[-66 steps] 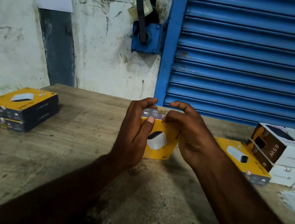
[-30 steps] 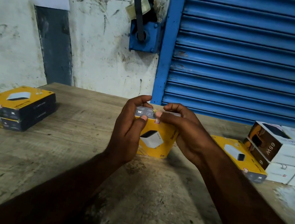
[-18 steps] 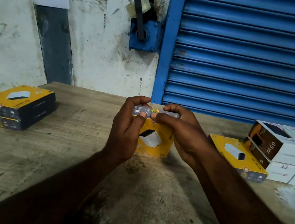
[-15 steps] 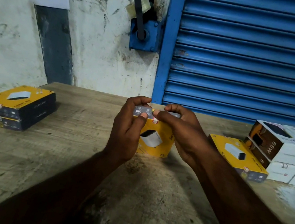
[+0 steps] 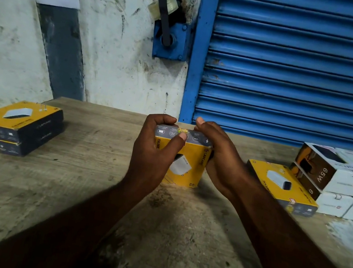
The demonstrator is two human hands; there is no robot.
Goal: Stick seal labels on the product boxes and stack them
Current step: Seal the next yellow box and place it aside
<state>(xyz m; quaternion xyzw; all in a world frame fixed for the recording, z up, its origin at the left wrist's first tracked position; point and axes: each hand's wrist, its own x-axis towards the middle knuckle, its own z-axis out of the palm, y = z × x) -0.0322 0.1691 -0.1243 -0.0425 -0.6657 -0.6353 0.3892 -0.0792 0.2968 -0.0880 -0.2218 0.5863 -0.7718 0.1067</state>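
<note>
A yellow product box (image 5: 190,159) stands on edge at the middle of the wooden table (image 5: 84,177), its dark top flap facing up. My left hand (image 5: 153,153) grips its left side, the thumb pressing a small seal label (image 5: 182,131) on the top edge. My right hand (image 5: 218,157) cups the box's right side with curled fingers. Two yellow boxes (image 5: 13,127) lie stacked at the left. Another yellow box (image 5: 281,186) lies flat at the right.
White and brown boxes (image 5: 335,181) marked 65W are stacked at the far right. Behind the table are a blue roller shutter (image 5: 298,67) and a stained white wall (image 5: 118,54) with a tape roll (image 5: 163,5) hung on a lever.
My right thumb and finger have come off the top flap and the hand now cups the box's right side. My left thumb has slid onto the seal label.
</note>
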